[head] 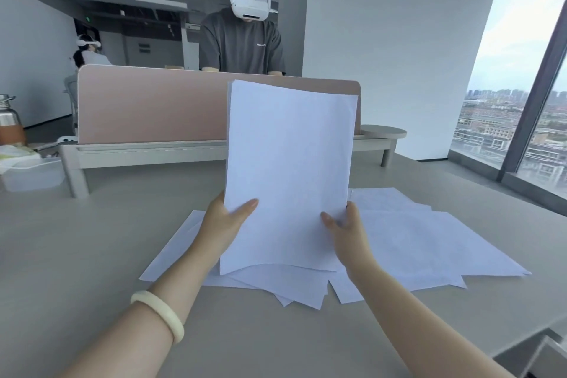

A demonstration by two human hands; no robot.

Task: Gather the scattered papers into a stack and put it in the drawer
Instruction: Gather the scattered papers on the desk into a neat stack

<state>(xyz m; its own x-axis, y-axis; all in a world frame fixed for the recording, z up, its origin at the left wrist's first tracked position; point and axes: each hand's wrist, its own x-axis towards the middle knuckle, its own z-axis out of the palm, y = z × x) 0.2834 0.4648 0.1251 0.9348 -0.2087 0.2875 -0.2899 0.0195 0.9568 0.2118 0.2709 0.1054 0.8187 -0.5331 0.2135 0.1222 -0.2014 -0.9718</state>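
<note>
I hold a stack of white papers [288,175] upright above the grey desk [92,248], its bottom edge close to the sheets below. My left hand [225,221] grips its left edge with the thumb on the front. My right hand [345,228] grips the right edge the same way. More loose white sheets [429,245] lie scattered flat on the desk under and to the right of the stack, and a few [175,252] show to the left behind my forearm. What may be a drawer's edge [546,356] shows at the bottom right corner.
A pink divider screen [147,107] on a low shelf crosses the desk's far side. Behind it stands a person wearing a white headset [248,3]. A metal bottle [9,120] and a clear plastic box [33,175] are at far left. A large window is on the right.
</note>
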